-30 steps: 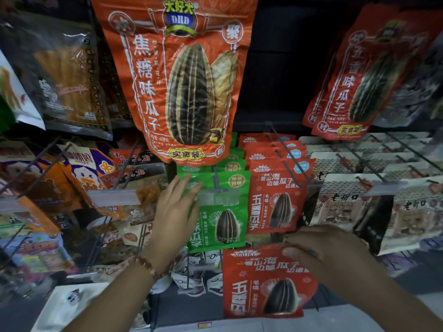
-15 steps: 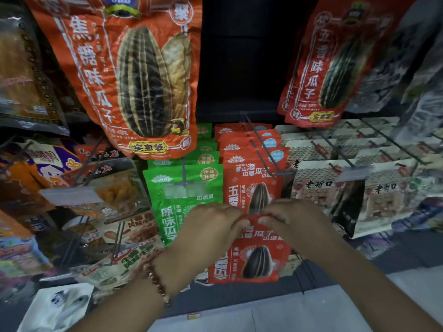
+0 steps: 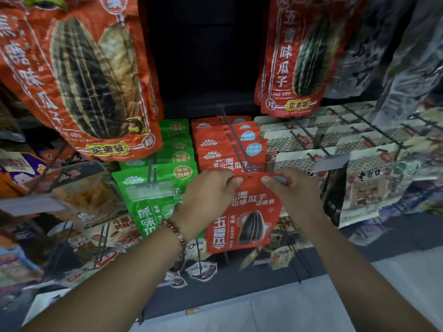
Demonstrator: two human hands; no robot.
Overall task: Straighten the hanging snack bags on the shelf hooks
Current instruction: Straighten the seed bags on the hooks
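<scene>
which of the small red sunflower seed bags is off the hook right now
The front small red sunflower seed bag, pinched at its top corners by the left hand and right hand; the other red bags hang on the hook.

Grey floor (image 3: 299,312) below racks; bead bracelet (image 3: 176,232) on wrist; yellow label (image 3: 192,311) on base edge.

Both forearms are bare, and the left wrist wears 1 bracelet (image 3: 176,232) of round reddish-brown beads.
</scene>
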